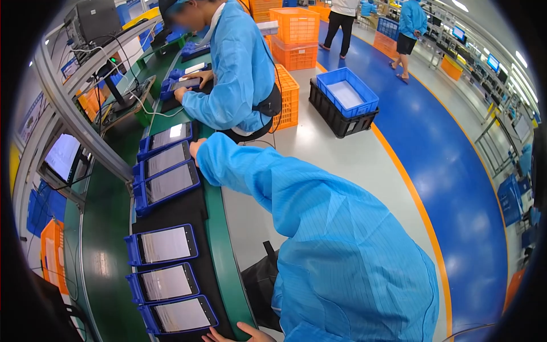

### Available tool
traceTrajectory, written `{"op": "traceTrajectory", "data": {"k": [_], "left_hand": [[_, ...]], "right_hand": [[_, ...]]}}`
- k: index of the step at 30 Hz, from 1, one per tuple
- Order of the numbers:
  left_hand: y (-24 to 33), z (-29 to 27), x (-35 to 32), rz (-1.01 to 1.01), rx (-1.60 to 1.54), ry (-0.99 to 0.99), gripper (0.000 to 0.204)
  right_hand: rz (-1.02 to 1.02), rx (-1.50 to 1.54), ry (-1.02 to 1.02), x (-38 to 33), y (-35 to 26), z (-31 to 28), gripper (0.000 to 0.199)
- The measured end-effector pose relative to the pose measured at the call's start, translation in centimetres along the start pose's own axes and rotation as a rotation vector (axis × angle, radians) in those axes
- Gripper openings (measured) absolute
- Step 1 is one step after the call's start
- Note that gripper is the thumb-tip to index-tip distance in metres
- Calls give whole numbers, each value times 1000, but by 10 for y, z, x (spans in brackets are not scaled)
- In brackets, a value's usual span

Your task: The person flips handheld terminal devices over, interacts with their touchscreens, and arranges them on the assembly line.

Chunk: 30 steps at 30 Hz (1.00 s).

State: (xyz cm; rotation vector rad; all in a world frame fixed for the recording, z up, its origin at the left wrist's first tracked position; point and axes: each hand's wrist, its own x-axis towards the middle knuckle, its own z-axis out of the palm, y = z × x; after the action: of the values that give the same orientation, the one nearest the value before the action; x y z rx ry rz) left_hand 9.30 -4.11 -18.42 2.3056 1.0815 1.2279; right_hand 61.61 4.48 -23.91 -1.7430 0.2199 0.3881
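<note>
My right arm, in a light blue sleeve, stretches across to the upper group of tablets. My right hand is at the near edge of the middle tablet there; its fingers are mostly hidden. Beside that one stand a tablet and another tablet, all in blue cradles with lit screens. At the lower edge my left hand shows partly, thumb and fingers apart, close to the corner of the lowest tablet. Above it lie a tablet and another tablet, also in blue cradles.
A black mat lies under the cradles on the green bench. A co-worker handles a device farther along. Metal posts and a monitor line the far side. Orange crates and a blue bin stand on the floor.
</note>
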Motion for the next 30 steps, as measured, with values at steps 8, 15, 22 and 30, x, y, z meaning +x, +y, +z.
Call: {"op": "traceTrajectory", "data": {"k": [8, 15, 22, 30], "left_hand": [[-1, -2, 3, -8, 13, -33, 57], [-3, -5, 2, -71, -46, -107, 60], [-3, -5, -3, -30, -63, -94, 63], [3, -5, 0, -27, -24, -68, 71]], "right_hand": [[83, 187, -198, 1, -15, -16, 34], [-434, -49, -148, -104, -11, -47, 34], [-827, -163, -397, -182, 31, -58, 33], [-671, -446, -561, -197, 34, -63, 49]]}}
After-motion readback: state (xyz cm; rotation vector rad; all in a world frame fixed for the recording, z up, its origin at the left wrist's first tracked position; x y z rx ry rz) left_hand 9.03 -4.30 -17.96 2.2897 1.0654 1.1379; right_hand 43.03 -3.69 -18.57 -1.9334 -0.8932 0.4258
